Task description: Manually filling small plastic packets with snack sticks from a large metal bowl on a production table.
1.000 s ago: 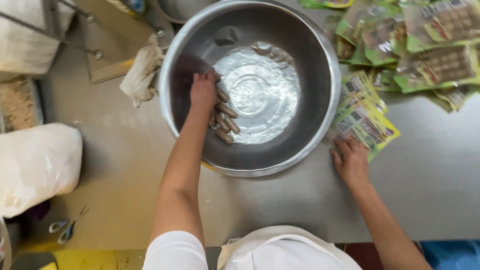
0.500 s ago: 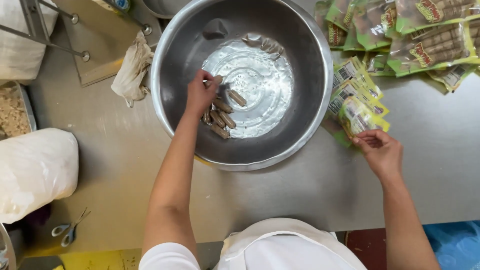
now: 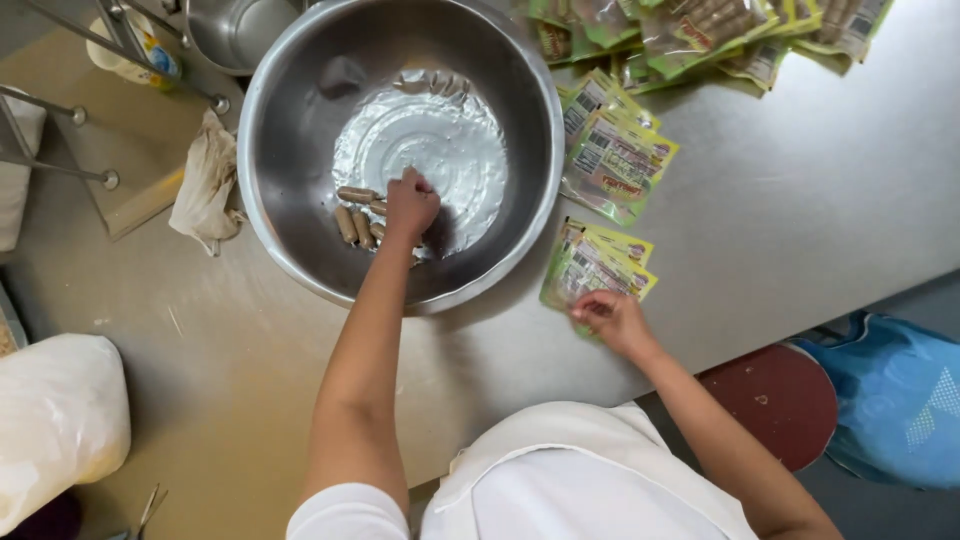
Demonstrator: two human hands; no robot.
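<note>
Head view: my left hand is curled, fingers gathering the brown sausages lying just to its left in the steel bowl, while my right hand pinches a green-yellow packet on the worktop.

The steel table carried a big metal bowl, a crumpled cloth just left of it, green-yellow packets on its right side, and a white bag at the left edge.
</note>
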